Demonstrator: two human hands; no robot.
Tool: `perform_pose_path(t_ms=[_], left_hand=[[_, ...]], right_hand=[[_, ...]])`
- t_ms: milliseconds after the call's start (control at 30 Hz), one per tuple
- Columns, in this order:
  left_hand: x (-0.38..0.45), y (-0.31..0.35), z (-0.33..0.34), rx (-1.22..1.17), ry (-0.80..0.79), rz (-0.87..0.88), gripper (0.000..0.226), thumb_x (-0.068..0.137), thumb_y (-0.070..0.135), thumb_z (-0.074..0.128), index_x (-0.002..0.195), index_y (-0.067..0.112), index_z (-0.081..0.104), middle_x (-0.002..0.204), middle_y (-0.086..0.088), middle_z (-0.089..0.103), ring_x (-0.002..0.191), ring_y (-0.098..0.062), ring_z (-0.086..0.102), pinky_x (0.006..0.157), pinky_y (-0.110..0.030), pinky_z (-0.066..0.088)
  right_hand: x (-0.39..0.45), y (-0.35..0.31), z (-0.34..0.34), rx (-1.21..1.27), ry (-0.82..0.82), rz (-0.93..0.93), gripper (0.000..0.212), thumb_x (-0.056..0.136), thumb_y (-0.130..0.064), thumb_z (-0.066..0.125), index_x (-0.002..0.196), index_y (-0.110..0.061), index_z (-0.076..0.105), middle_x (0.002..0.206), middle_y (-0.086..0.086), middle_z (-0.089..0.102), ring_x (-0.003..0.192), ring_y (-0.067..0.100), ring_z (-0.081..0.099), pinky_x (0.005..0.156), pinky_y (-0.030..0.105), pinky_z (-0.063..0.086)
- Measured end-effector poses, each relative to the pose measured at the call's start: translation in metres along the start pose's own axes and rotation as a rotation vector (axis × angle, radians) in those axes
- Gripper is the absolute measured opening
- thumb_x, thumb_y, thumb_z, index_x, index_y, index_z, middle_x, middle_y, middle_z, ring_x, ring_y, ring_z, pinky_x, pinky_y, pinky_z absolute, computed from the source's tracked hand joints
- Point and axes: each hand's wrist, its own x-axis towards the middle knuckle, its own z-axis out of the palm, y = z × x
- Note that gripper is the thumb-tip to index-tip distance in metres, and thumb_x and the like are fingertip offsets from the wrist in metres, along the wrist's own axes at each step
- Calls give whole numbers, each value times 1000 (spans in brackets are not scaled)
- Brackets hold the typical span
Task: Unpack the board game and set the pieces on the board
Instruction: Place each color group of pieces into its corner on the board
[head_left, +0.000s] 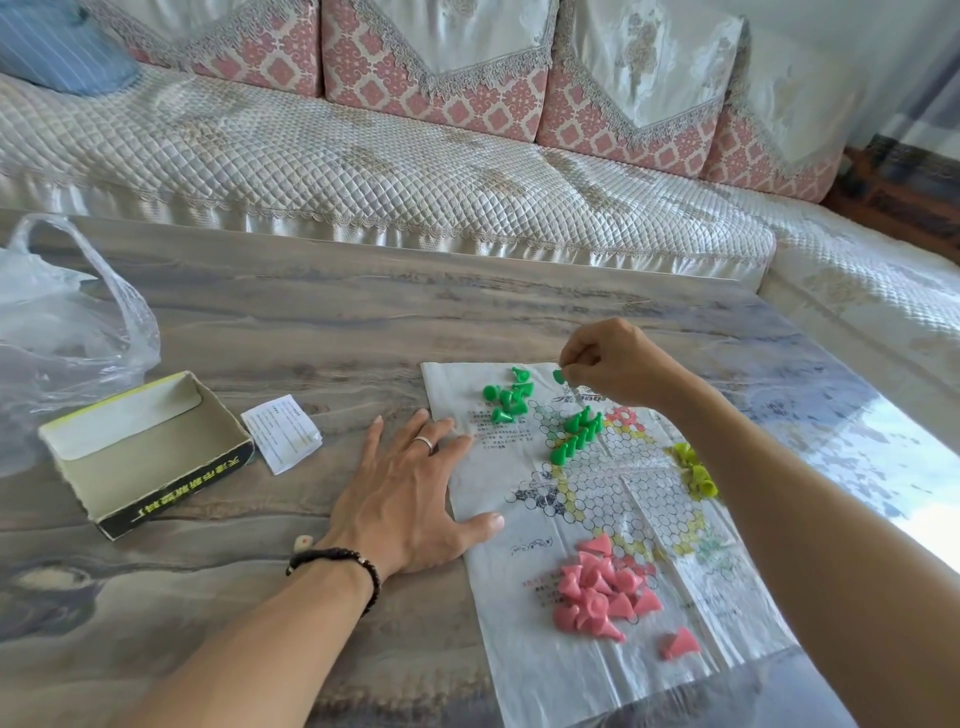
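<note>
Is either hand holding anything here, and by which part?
The right hand pinches a small green cone-shaped plastic piece between its fingertips; the exact part gripped is hidden. The left hand holds nothing, lying flat on the printed paper game board's edge.

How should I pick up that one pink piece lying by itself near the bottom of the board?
The lone pink piece lies tipped on its side, apart from the pink pile. Come straight down from above and pinch its narrow pointed end with thumb and finger. The wide base probably rolls or slips more easily.
</note>
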Motion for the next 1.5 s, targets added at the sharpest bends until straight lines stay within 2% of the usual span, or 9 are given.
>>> perform_pose_path(t_ms=[267, 367, 467, 567, 767, 967, 1167, 1300, 1500], left_hand=[[0, 0, 1, -8, 3, 0, 94, 70, 83, 38, 149, 35, 21, 160, 9, 13, 148, -13, -2, 119, -51, -6], [0, -1, 1, -11, 1, -1, 94, 71, 83, 39, 149, 35, 21, 160, 9, 13, 148, -13, -2, 119, -50, -7], [0, -1, 0, -12, 1, -2, 93, 71, 83, 40, 149, 36, 21, 160, 10, 13, 148, -13, -2, 119, -50, -6], [0, -1, 1, -6, 3, -2, 93, 72, 82, 41, 149, 35, 21, 160, 10, 13, 148, -13, -2, 119, -50, -6], [0, -1, 2, -7, 12, -2, 94, 70, 83, 39, 149, 34, 22, 160, 8, 13, 148, -13, -2, 119, -51, -5], [1, -1, 2, -6, 14, -3, 95, 70, 83, 40, 149, 34, 24, 160, 8, 15, 148, -13, -1, 119, -51, -5], [0, -1, 2, -3, 7, -4, 95, 70, 83, 39, 150, 34, 22, 160, 8, 14, 148, -13, -2, 119, -51, -5], [0, -1, 1, -7, 4, -2, 94, 71, 82, 40, 150, 34, 21, 160, 8, 13, 148, -13, -2, 119, -51, -5], [0, -1, 2, -3, 15, 1, 94, 69, 84, 37, 148, 35, 23, 159, 10, 16, 148, -14, 0, 119, -51, -5]], right_hand=[[-5, 0, -2, -133, -91, 4, 16, 85, 0, 61, 89, -11, 73, 75, -5, 69, 73, 27, 69, 66, 40, 59], [-7, -2, -1, -195, -119, -20, 14, 88, -5, 60, 89, -14, 71, 78, -8, 67, 71, 18, 66, 59, 23, 54], [-12, -4, -1, -228, -135, -62, 11, 88, -10, 63, 92, -16, 72, 87, -10, 65, 66, -5, 55, 51, 5, 38], [-16, -4, 1, -279, -137, -75, 11, 87, -16, 66, 95, -18, 73, 87, -18, 50, 69, -9, 44, 57, 7, 27], [-22, -2, 10, -309, -186, -54, 12, 84, -17, 70, 94, -21, 75, 82, -23, 42, 83, 4, 47, 73, 21, 33], [-22, -2, 13, -274, -191, -47, 13, 85, -14, 69, 96, -18, 74, 79, -25, 42, 71, -10, 39, 61, 5, 23], [-22, -2, 12, -290, -214, -39, 17, 86, -16, 68, 103, -17, 73, 80, -27, 39, 71, -12, 38, 74, 16, 33], [-19, -6, 14, -214, -86, -85, 18, 88, -15, 66, 105, -15, 71, 83, -22, 48, 69, -12, 42, 57, 4, 29], [-6, -24, 40, -202, -44, -169, 18, 84, -18, 70, 101, -19, 73, 96, -4, 68, 66, -8, 49, 57, 4, 33]])
